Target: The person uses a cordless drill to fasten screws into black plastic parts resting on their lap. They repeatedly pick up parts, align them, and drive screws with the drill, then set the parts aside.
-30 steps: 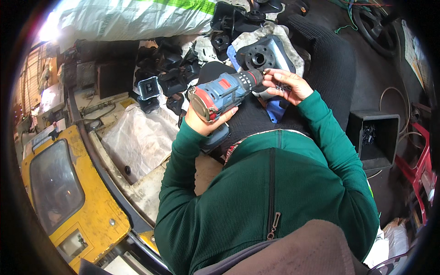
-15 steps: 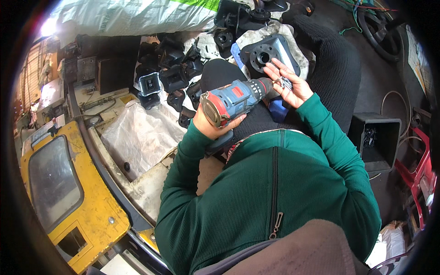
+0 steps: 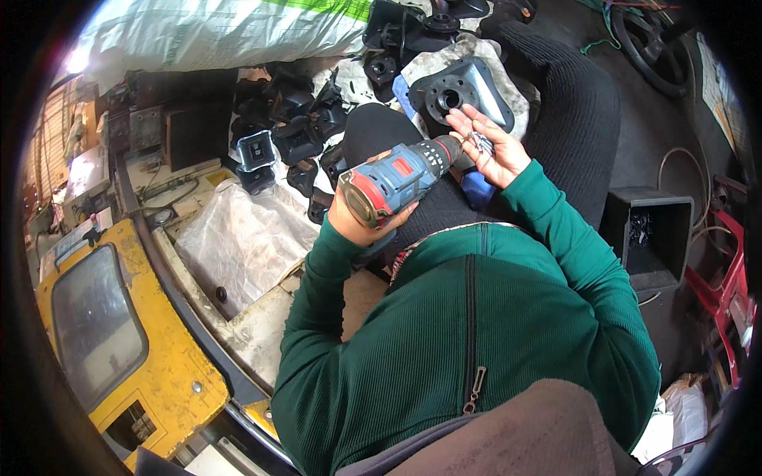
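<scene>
- a workshop, by the look of it
- scuffed yellow machine panel [image 3: 178, 361] with a window [image 3: 99, 317]
- blue-and-red power drill [image 3: 397, 178]
- black moulded parts [image 3: 298, 140] heaped toward the left edge of a pale sheet [image 3: 355, 86]
- black bin [image 3: 616, 226] with small metal pieces [image 3: 640, 230] inside

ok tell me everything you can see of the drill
The drill has a blue, plastic-looking body with red patches and a dark collar with white markings. The left hand grips it over the lap, hiding most of its handle. Its nose points forward-right, toward small metallic pieces in the right hand; contact is unclear.
</scene>
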The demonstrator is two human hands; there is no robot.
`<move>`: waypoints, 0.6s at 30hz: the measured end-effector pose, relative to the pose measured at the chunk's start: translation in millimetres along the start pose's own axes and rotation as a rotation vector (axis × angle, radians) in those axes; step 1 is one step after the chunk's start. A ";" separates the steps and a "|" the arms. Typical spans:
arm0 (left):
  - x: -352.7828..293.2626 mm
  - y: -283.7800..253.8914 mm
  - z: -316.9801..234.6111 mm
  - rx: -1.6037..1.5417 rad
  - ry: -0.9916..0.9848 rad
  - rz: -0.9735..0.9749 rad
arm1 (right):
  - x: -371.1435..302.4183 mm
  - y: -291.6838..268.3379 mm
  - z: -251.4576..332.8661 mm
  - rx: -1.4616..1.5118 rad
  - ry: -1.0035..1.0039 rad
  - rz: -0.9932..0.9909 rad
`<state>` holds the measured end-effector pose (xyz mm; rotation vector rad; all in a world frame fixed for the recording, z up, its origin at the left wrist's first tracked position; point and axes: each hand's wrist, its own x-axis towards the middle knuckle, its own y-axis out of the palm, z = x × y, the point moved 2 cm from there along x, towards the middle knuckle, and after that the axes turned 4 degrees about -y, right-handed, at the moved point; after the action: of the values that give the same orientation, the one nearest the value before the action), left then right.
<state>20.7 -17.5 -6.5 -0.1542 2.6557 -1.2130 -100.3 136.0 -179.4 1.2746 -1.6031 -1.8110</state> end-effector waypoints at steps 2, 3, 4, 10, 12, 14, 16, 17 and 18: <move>-4.5 0.4 0.7 0.054 -0.006 -0.024 | -0.5 1.3 -1.0 0.001 -0.002 -0.017; -4.2 -0.1 0.0 0.066 -0.002 -0.008 | -0.5 1.2 -1.5 -0.005 -0.004 -0.017; -3.1 -1.2 -0.9 0.078 0.003 0.008 | -0.5 0.8 -2.0 -0.012 -0.006 -0.018; -2.7 -6.2 4.2 0.094 0.002 0.036 | -1.5 -2.4 5.3 -0.098 0.092 0.099; -0.9 -6.9 3.6 0.163 0.081 0.068 | -3.0 3.1 6.3 -0.186 0.078 0.066; 0.8 -6.6 0.5 0.237 0.184 0.086 | -5.2 9.2 4.9 -0.308 0.052 -0.007; -5.2 -3.8 14.0 0.218 0.090 0.195 | -5.9 17.2 2.4 -0.438 0.032 -0.081; -3.7 -3.8 11.5 0.197 0.062 0.221 | -6.0 18.8 1.6 -0.505 0.021 -0.120; -2.0 -4.0 7.8 0.176 0.033 0.248 | -4.8 18.3 0.6 -0.522 0.024 -0.134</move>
<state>24.5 -25.4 -8.1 0.2188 2.4862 -1.3643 -103.2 135.4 -160.7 1.1647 -0.9489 -2.0984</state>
